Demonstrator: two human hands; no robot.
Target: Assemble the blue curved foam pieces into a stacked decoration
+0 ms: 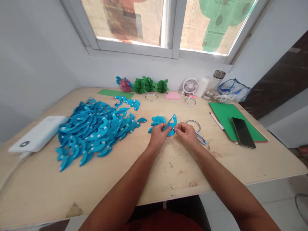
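Near the middle of the table, my left hand is closed on a blue curved paper piece with small white squares on it. My right hand has its fingers pinched at the right edge of the same piece, by a white spot; whether it grips the paper or a tiny white bit I cannot make out. Just behind my left hand lies a small blue folded-paper bunch. To the left spreads a large heap of blue curved paper pieces, many with white squares.
A light-blue cutter and a tape ring lie beside my right hand. A phone rests on green sheets at right. A white power bank is far left. Paper figures, a fan and a bottle line the back.
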